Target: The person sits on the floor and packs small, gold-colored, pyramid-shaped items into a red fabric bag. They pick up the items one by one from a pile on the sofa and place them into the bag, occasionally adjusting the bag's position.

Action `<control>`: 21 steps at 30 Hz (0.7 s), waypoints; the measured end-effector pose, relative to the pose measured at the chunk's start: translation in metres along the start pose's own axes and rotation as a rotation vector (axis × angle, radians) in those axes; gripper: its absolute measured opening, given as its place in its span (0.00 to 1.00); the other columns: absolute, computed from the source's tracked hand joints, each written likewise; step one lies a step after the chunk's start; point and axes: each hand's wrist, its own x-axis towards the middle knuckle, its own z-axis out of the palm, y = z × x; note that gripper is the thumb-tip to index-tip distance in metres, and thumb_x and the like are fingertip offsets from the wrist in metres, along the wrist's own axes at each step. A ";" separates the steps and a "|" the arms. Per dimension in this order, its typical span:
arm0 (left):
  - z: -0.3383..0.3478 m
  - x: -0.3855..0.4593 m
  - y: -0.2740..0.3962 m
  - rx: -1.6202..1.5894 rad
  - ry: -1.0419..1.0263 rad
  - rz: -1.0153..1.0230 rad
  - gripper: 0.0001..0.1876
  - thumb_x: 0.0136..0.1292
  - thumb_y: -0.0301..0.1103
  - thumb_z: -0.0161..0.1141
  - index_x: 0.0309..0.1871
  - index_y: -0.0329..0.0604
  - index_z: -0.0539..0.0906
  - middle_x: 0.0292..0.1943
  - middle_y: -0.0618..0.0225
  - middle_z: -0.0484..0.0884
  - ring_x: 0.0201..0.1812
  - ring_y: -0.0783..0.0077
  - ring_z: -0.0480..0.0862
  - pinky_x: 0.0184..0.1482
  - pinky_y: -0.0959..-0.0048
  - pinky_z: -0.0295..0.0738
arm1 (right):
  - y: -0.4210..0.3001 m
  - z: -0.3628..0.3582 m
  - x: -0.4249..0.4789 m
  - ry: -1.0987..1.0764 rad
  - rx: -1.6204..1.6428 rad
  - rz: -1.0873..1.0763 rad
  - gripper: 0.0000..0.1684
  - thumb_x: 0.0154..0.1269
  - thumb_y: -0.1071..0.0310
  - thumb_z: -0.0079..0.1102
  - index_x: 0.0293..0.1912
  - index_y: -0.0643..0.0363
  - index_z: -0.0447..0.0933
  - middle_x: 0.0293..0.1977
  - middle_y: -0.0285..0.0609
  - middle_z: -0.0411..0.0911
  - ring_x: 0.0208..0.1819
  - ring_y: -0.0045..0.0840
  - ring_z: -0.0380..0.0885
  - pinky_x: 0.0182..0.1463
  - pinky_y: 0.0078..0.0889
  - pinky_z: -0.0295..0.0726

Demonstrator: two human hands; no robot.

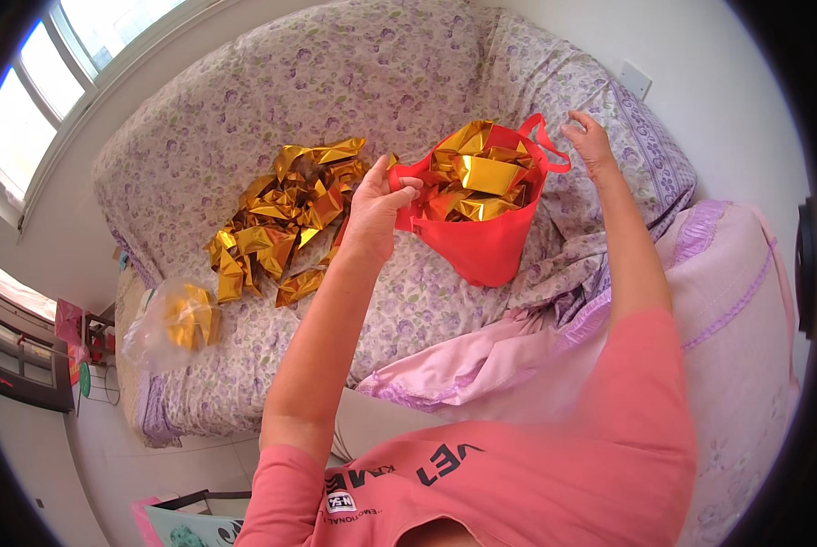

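Note:
My left hand (379, 212) grips the left side of a red fabric bag (480, 249) by its rim and handle. Shiny gold foil folded pieces (490, 174) fill the bag up to its opening. Beside the bag's right handle (552, 147) I hold up my right hand (589, 143), its fingers a little curled and apart, with nothing in them. To the left of the bag, a loose heap of gold foil pieces (271, 232) lies on the sofa. A clear plastic bag (155, 335) with some gold foil in it rests at the sofa's left end.
A flower-patterned cover (381, 82) drapes the sofa. Pink ruffled cloth (449, 362) lies along its front, and a pink-covered seat (736, 328) stands at the right. A window (39, 75) is at the upper left. A box-like container (196, 519) stands on the floor at the bottom left.

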 end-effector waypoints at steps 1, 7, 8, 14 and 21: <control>-0.004 0.002 -0.002 -0.001 0.006 0.038 0.43 0.57 0.15 0.58 0.74 0.33 0.48 0.43 0.63 0.82 0.42 0.74 0.80 0.50 0.77 0.74 | 0.004 -0.002 -0.001 0.006 -0.060 -0.036 0.28 0.58 0.66 0.65 0.57 0.66 0.74 0.54 0.49 0.76 0.54 0.36 0.77 0.58 0.33 0.74; -0.031 0.001 0.000 0.060 0.050 0.108 0.40 0.59 0.24 0.62 0.74 0.40 0.56 0.55 0.61 0.75 0.51 0.71 0.77 0.57 0.70 0.71 | -0.020 0.044 -0.106 0.353 -0.366 -0.395 0.20 0.62 0.68 0.61 0.53 0.65 0.74 0.50 0.50 0.78 0.51 0.35 0.78 0.51 0.31 0.78; -0.039 0.001 -0.005 0.115 0.078 0.104 0.40 0.59 0.26 0.63 0.74 0.41 0.57 0.57 0.59 0.73 0.54 0.69 0.75 0.58 0.68 0.70 | -0.026 0.056 -0.130 0.369 -0.251 -0.304 0.18 0.64 0.70 0.60 0.52 0.65 0.75 0.48 0.50 0.78 0.48 0.34 0.79 0.49 0.30 0.79; -0.127 -0.044 -0.039 0.840 0.464 0.148 0.43 0.57 0.45 0.68 0.73 0.44 0.59 0.68 0.47 0.57 0.70 0.53 0.56 0.67 0.56 0.56 | -0.044 0.153 -0.274 0.014 -0.116 -0.435 0.12 0.63 0.74 0.59 0.46 0.64 0.76 0.37 0.47 0.77 0.36 0.33 0.79 0.42 0.30 0.79; -0.226 -0.180 -0.124 1.508 0.196 -0.882 0.74 0.33 0.64 0.76 0.77 0.52 0.35 0.72 0.30 0.27 0.73 0.32 0.23 0.65 0.30 0.27 | -0.012 0.269 -0.287 -0.655 -0.113 -0.186 0.14 0.57 0.70 0.62 0.43 0.66 0.77 0.33 0.50 0.78 0.35 0.38 0.80 0.39 0.36 0.77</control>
